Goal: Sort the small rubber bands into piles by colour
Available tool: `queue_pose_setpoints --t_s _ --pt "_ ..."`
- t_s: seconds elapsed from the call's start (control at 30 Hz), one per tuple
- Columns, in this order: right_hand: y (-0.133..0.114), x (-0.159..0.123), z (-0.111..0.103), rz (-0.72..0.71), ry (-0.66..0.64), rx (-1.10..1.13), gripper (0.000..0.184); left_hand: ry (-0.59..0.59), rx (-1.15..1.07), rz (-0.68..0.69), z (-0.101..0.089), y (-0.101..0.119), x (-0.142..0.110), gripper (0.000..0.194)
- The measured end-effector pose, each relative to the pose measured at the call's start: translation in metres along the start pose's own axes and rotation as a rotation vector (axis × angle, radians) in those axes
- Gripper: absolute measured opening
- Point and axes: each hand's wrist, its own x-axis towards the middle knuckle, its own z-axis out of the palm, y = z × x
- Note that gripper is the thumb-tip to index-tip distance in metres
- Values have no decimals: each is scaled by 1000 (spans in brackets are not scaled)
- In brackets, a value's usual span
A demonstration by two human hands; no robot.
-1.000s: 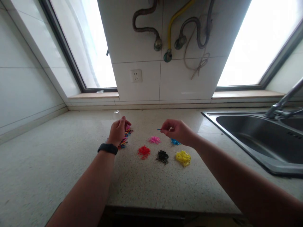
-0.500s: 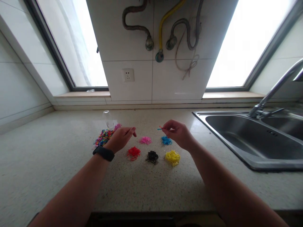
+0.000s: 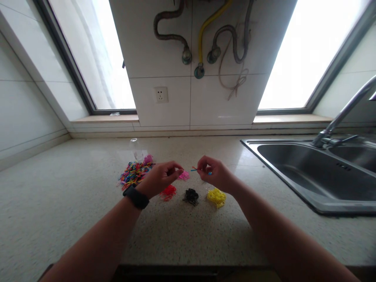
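My right hand (image 3: 216, 175) pinches small rubber bands (image 3: 194, 169), blue and red, that stick out to the left of its fingertips. My left hand (image 3: 161, 179), with a black wristband, hovers close to them with thumb and fingers curled toward a pinch; whether it holds anything I cannot make out. Below the hands lie sorted heaps on the counter: pink (image 3: 185, 176), red (image 3: 168, 192), black (image 3: 191, 196), yellow (image 3: 216, 197). A blue heap is mostly hidden behind my right hand. A mixed multicoloured pile (image 3: 133, 174) lies to the left.
A steel sink (image 3: 311, 176) with a tap (image 3: 340, 117) takes up the right of the speckled counter (image 3: 73, 211). A small clear glass (image 3: 134, 147) stands behind the mixed pile. Hoses and a socket (image 3: 161, 94) are on the tiled wall between two windows.
My left hand left the mixed pile and moved right, toward my right hand. My right hand drifted slightly left, still pinching the bands. The camera shifted a little.
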Motion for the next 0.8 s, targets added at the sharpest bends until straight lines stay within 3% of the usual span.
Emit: queue_pose_setpoints --t_s 0.2,0.53,0.8 --pt "2 -2 8 -27 -91 -73 7 -51 -120 9 9 7 -3 32" --pt "-3 -2 7 -32 -68 -60 9 30 -135 -29 9 5 -1 27" --pt "-11 -1 -9 16 70 287 16 116 -195 -71 9 -3 -2 28"
